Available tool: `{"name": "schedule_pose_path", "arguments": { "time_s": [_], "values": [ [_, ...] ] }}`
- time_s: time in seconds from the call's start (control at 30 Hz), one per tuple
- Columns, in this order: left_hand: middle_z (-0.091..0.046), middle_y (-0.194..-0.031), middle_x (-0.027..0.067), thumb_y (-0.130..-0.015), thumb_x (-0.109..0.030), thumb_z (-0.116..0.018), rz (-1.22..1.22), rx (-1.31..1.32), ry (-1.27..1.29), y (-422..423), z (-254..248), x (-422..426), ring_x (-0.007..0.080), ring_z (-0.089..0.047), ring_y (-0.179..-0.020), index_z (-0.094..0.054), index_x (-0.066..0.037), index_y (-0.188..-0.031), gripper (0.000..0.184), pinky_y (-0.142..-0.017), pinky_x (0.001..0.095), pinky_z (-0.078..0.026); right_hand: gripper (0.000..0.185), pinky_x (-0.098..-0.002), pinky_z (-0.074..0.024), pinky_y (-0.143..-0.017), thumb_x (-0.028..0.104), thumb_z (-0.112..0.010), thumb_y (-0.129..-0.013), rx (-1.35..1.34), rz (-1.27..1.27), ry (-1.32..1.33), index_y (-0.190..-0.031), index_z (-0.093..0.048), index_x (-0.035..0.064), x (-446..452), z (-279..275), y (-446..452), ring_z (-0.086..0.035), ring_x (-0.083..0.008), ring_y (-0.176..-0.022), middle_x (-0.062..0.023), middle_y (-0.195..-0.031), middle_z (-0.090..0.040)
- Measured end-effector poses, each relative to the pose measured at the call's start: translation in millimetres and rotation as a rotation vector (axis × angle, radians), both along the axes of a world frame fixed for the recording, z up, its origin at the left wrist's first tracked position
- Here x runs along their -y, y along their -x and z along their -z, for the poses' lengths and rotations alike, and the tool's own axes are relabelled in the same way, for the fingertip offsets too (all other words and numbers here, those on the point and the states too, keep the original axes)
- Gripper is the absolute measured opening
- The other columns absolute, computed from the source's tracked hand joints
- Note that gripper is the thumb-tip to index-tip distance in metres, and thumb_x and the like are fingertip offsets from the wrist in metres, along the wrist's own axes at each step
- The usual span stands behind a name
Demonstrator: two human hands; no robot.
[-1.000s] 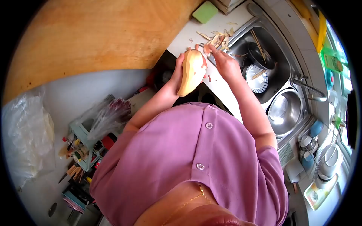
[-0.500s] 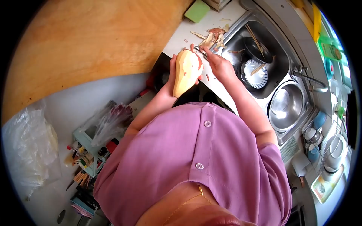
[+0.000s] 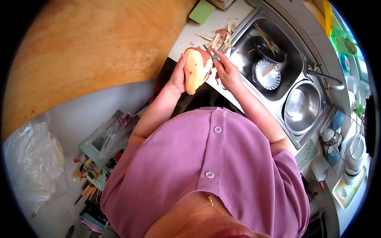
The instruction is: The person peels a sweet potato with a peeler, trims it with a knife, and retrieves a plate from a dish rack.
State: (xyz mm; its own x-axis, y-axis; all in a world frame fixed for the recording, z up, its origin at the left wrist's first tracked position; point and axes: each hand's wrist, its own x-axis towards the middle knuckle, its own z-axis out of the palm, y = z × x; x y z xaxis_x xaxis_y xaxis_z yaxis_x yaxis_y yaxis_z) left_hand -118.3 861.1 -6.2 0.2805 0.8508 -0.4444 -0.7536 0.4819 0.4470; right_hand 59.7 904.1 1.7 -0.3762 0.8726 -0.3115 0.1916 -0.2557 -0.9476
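Observation:
My left hand is wrapped round a large, partly peeled sweet potato. Pale yellow flesh shows along its near side, and reddish skin remains at its top and right edge. On the other side, my right hand grips a metal peeler, its head close to the right edge of the sweet potato. Whether the blade touches the skin I cannot tell. A strip of reddish peel hangs below the peeler. Beyond both hands, a heap of peelings lies on the white counter beside the sink.
Right of my hands is a steel double sink. It holds a black pan with chopsticks, a white fluted bowl and a steel basin. A green sponge-like block sits on the counter. A wooden panel fills the left.
The sweet potato has turned in my left hand, showing more red skin at its top. My right hand and the peeler have shifted slightly down, and a peel strip now hangs there.

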Motion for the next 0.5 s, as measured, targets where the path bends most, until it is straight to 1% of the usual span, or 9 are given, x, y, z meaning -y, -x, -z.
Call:
{"name": "schedule_pose_path", "arguments": {
  "time_s": [0.03,0.07,0.13,0.23,0.3,0.37,0.4,0.43,0.5],
  "values": [
    [-0.058,-0.117,0.0128,-0.084,-0.067,-0.047,-0.010,-0.101,-0.015,-2.6,1.0,0.0,0.0313,-0.061,-0.100,-0.040,-0.014,-0.134,0.074,-0.082,0.0430,-0.053,0.040,-0.0239,-0.0473,-0.057,0.010,-0.053,-0.095,-0.002,-0.006,0.001,-0.134,-0.050,0.0130,0.3,4.8,-2.6,-0.053,-0.0077,-0.059,-0.0032,-0.077,-0.059],
    [-0.061,-0.111,0.0154,-0.084,-0.065,-0.047,-0.071,-0.077,0.016,-5.6,1.1,-0.8,0.0326,-0.064,-0.092,-0.045,-0.006,-0.129,0.074,-0.073,0.0387,-0.057,0.040,-0.0243,-0.0476,-0.057,0.009,-0.054,-0.093,0.085,-0.027,-0.278,-0.133,-0.051,0.0129,0.5,11.1,-6.3,-0.054,-0.0096,-0.058,-0.0051,-0.076,-0.060],
    [-0.061,-0.108,0.0140,-0.083,-0.065,-0.049,-0.085,-0.078,-0.036,-6.0,2.1,-4.5,0.0304,-0.063,-0.088,-0.045,-0.010,-0.128,0.071,-0.070,0.0373,-0.055,0.044,-0.0292,-0.0497,-0.055,0.006,-0.059,-0.088,0.238,-0.061,-0.712,-0.131,-0.054,0.0143,-1.5,7.1,-7.1,-0.057,-0.0186,-0.054,-0.0088,-0.072,-0.059],
    [-0.061,-0.103,0.0111,-0.083,-0.064,-0.048,-0.160,-0.055,-0.018,-15.4,-4.8,-6.2,0.0272,-0.063,-0.079,-0.047,-0.013,-0.125,0.066,-0.060,0.0342,-0.053,0.048,-0.0340,-0.0501,-0.052,0.008,-0.063,-0.085,0.423,-0.280,-0.966,-0.131,-0.054,0.0175,1.1,-12.1,-9.8,-0.059,-0.0239,-0.055,-0.0078,-0.070,-0.058],
    [-0.060,-0.103,0.0100,-0.083,-0.066,-0.046,-0.100,-0.078,-0.023,-13.9,-3.0,-4.8,0.0264,-0.063,-0.078,-0.047,-0.014,-0.125,0.067,-0.060,0.0338,-0.053,0.048,-0.0376,-0.0504,-0.051,0.010,-0.063,-0.084,0.492,-0.285,-0.977,-0.130,-0.056,0.0201,-2.9,-16.7,-8.8,-0.060,-0.0255,-0.056,-0.0066,-0.066,-0.055],
    [-0.060,-0.104,0.0098,-0.082,-0.067,-0.046,-0.115,-0.166,-0.027,-12.1,-6.4,-0.4,0.0275,-0.063,-0.078,-0.047,-0.015,-0.125,0.068,-0.061,0.0343,-0.053,0.046,-0.0364,-0.0519,-0.052,0.011,-0.061,-0.085,0.582,-0.274,-0.907,-0.130,-0.055,0.0203,-11.1,-16.7,-8.0,-0.063,-0.0276,-0.061,-0.0091,-0.074,-0.062],
    [-0.060,-0.105,0.0105,-0.082,-0.067,-0.047,-0.049,-0.126,-0.068,-8.7,-3.6,3.8,0.0282,-0.063,-0.077,-0.046,-0.013,-0.127,0.070,-0.061,0.0350,-0.054,0.051,-0.0380,-0.0537,-0.059,0.013,-0.057,-0.083,0.516,-0.199,-0.859,-0.133,-0.051,0.0253,-17.9,11.9,-10.2,-0.065,-0.0281,-0.067,-0.0080,-0.082,-0.064],
    [-0.060,-0.106,0.0111,-0.081,-0.067,-0.049,0.018,-0.086,-0.109,-6.9,-2.7,5.9,0.0288,-0.063,-0.077,-0.046,-0.012,-0.128,0.072,-0.061,0.0358,-0.055,0.043,-0.0412,-0.0537,-0.071,0.017,-0.053,-0.089,0.573,-0.265,-0.793,-0.132,-0.052,0.0249,-28.1,26.9,-17.3,-0.066,-0.0315,-0.080,-0.0111,-0.094,-0.067],
    [-0.059,-0.108,0.0126,-0.079,-0.067,-0.052,0.002,-0.071,-0.098,-5.7,-9.2,7.7,0.0314,-0.064,-0.079,-0.044,-0.008,-0.130,0.078,-0.062,0.0375,-0.057,0.038,-0.0416,-0.0529,-0.076,0.021,-0.050,-0.093,0.547,-0.289,-0.492,-0.131,-0.052,0.0232,-37.2,38.4,-23.4,-0.066,-0.0322,-0.086,-0.0133,-0.100,-0.066]
  ]
}}
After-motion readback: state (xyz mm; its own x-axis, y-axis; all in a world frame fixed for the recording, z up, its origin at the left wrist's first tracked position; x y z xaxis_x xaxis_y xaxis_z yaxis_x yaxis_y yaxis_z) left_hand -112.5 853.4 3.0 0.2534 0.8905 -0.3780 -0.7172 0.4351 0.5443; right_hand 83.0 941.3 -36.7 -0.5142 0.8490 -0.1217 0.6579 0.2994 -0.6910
